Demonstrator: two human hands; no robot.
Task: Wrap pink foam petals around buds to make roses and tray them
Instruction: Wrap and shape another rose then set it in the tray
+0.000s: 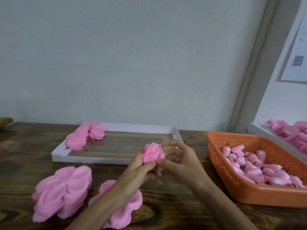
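Note:
My left hand (141, 168) grips a small pink foam rose (152, 152) from below, above the near edge of the white tray (93, 159). My right hand (179, 158) touches the rose's right side with thumb and fingertips, its upper fingers arched over it. Several finished roses (86, 136) lie in the tray's far left corner. Two stacks of pink foam petals rest on the table near me, a large stack (63, 191) on the left and a second stack (126, 211) partly hidden under my left forearm. An orange basket (245, 191) on the right holds several pink buds (259, 168).
The work surface is a dark wooden table (25, 155) set against a pale wall. At the far right a second white tray (259, 130) holds more pink roses. A printed paper sheet (297, 52) hangs on the right wall.

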